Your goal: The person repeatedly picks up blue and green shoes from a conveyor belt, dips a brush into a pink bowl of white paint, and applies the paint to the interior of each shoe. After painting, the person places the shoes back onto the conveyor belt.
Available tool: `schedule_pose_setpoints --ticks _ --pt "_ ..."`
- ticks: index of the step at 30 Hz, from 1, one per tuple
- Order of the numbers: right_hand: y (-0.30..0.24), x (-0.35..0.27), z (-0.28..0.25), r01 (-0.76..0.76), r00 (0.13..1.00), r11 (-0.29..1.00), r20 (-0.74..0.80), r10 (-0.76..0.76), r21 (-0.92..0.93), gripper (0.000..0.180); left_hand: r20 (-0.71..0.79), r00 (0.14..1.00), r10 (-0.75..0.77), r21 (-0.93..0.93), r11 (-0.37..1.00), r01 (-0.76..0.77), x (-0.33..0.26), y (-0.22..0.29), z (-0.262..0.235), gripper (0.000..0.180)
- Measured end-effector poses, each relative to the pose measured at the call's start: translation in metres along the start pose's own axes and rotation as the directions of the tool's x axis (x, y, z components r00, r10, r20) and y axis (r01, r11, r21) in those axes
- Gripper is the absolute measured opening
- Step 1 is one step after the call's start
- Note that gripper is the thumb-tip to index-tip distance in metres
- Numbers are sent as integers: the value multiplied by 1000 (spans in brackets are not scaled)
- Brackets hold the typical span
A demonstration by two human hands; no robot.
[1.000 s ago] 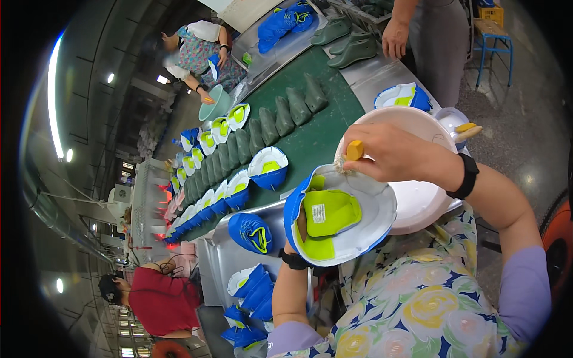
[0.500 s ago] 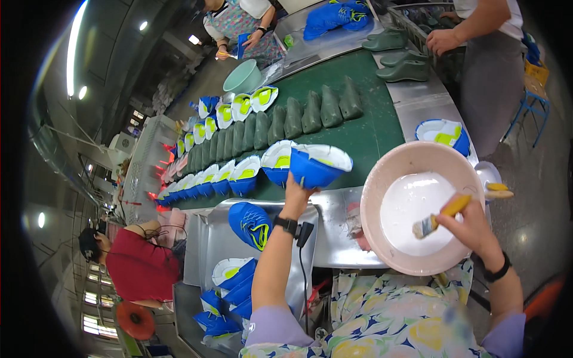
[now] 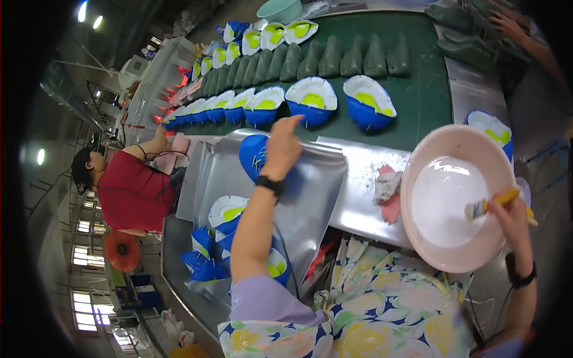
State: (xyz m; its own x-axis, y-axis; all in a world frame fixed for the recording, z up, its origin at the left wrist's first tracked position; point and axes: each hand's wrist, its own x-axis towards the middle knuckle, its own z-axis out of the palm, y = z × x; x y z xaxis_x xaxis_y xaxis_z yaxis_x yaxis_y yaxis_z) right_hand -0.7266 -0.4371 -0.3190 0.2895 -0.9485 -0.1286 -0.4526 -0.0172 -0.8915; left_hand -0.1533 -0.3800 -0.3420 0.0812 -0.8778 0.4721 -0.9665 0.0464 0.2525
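Note:
My left hand (image 3: 282, 148) hovers over the metal tray (image 3: 316, 173) with its fingers stretched loosely apart and nothing in them. Just beside it a blue shoe upper (image 3: 252, 156) lies in the tray, partly covered by the hand. My right hand (image 3: 514, 222) grips the yellow handle of a paintbrush (image 3: 481, 207). The bristles are over the white liquid (image 3: 441, 206) in a pale pink basin (image 3: 413, 238). On the green belt, a blue upper with white and lime lining (image 3: 370, 102) stands at the right end of a row of similar uppers (image 3: 310, 100).
Several dark green shoe lasts (image 3: 330, 58) line the belt behind the uppers. More blue uppers (image 3: 227, 210) pile in the tray's near part. A crumpled rag (image 3: 389, 191) lies left of the basin. A person in red (image 3: 134, 191) sits at left; another person's hand (image 3: 507, 27) is far right.
My left hand has let go of the upper, which now stands on the belt, and has moved back over the tray. My right hand still holds the brush at the basin. The whole view has shifted.

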Motion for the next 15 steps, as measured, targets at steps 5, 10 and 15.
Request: schedule_pose_setpoints --ticks 5,10,15 --pt "-10 84 30 209 970 970 151 -190 -122 33 211 956 -202 229 961 152 -122 -75 -37 68" --pt "8 106 122 224 957 959 223 -184 -172 38 140 925 -353 80 935 345 -132 -84 -26 59" --pt "-29 42 115 278 795 907 605 -32 -317 30 254 894 -370 71 929 364 -131 -79 -52 50"
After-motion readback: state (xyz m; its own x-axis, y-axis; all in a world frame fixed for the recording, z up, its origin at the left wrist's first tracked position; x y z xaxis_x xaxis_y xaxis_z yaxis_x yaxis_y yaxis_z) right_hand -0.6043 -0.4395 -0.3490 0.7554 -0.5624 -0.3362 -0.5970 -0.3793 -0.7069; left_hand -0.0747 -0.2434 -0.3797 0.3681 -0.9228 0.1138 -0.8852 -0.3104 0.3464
